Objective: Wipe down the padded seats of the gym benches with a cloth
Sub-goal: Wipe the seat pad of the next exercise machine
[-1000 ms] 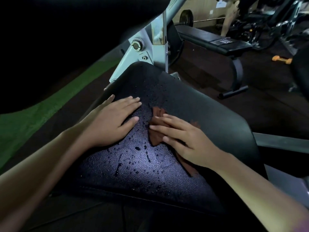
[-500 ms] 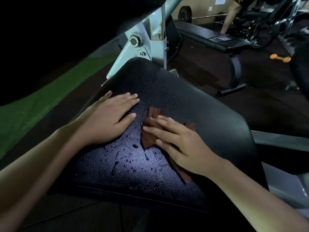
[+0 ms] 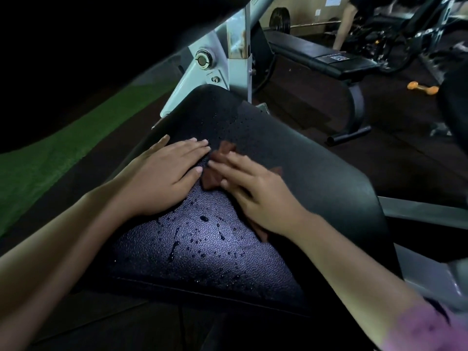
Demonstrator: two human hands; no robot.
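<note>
Your left hand (image 3: 162, 177) lies flat on the black padded seat (image 3: 304, 168), palm down, fingers straight and close together, the thumb set a little apart toward 11 o'clock. Your right hand (image 3: 255, 191) presses a brown cloth (image 3: 211, 177) onto the seat just beside the left fingertips; its fingers are straight and slightly spread, pointing toward 10 o'clock, and blurred. The cloth pokes out from under that hand at 11 o'clock, at 1 o'clock and near the wrist at 5 o'clock; the rest is hidden beneath your palm.

The cloth sits near the middle of the seat. Water droplets (image 3: 202, 219) bead on the textured vinyl toward 6 o'clock from your hands, with finer ones scattered toward 12 o'clock. A purple sleeve (image 3: 430, 328) shows at your right forearm.

Beyond the seat at 12 o'clock stands a pale metal frame (image 3: 202, 79) with a bolt. At 1 o'clock a flat bench (image 3: 314, 57) stands on the dark floor, and another person's arm (image 3: 342, 29) reaches down to it. An orange dumbbell (image 3: 421, 87) lies on the floor at 2 o'clock. A green turf strip (image 3: 63, 148) runs at 9 o'clock.
</note>
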